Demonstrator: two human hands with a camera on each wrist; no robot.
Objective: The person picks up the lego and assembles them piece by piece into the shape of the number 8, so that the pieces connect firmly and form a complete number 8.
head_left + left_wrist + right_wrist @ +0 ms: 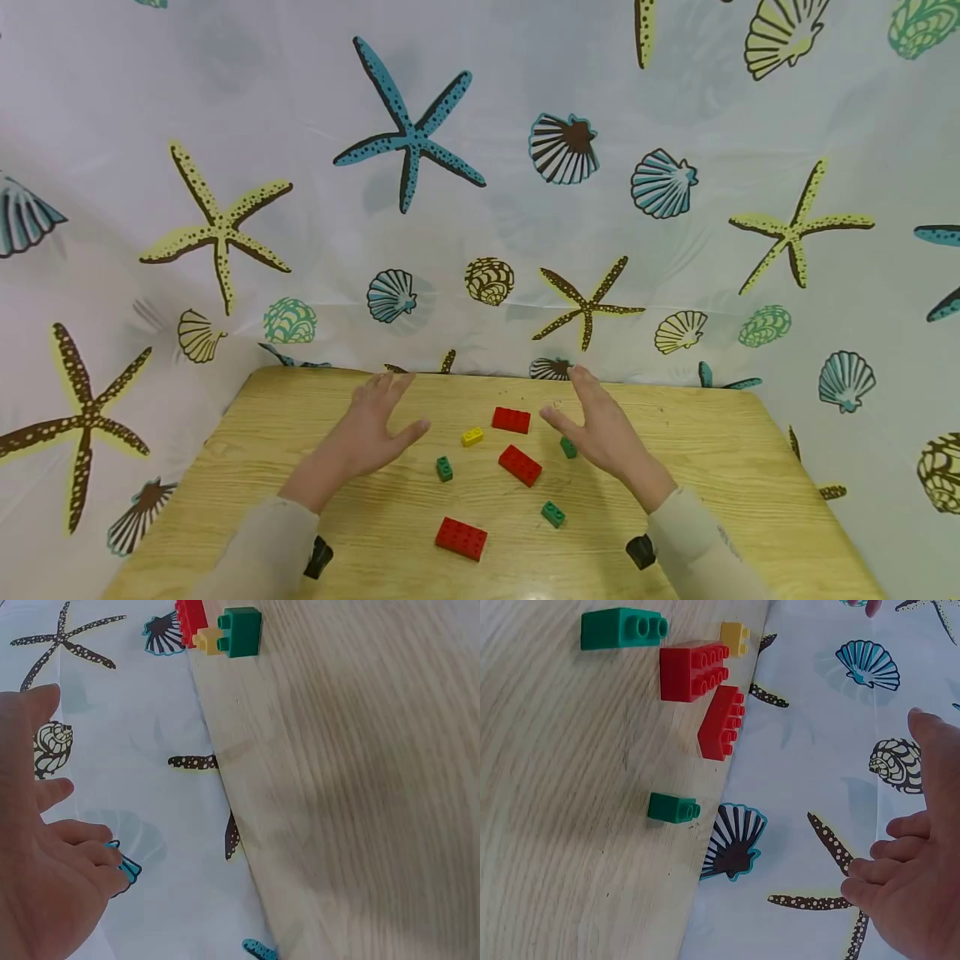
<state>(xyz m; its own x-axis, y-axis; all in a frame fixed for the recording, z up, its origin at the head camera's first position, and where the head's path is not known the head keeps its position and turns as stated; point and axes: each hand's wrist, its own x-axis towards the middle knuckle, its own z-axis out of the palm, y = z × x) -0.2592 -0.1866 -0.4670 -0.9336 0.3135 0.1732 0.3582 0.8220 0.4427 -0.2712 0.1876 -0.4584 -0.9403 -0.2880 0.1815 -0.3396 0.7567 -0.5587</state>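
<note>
While both hands hang in the air over the table, each one stands wide and carries nothing, the fingers reaching loosely forward and the thumb held well away from them. The left hand is on the left side of the bricks, and the small green brick lies near it, toward the middle of the table. The right hand is on the other side, and another green brick shows just beside its thumb in the head view, partly covered by the hand.

Between the hands lie the rest of the bricks, all apart from one another. A red brick is farthest back, with the yellow brick near it on the left. The middle red brick sits at a slant in front of these two. Closest to the person are the front red brick and, to its right, the front green brick

Both arms wear pale sleeves, with a small black object at each wrist. Behind the table and along its sides hangs a white cloth printed with starfish and seashells in blue, yellow, green and brown
</note>
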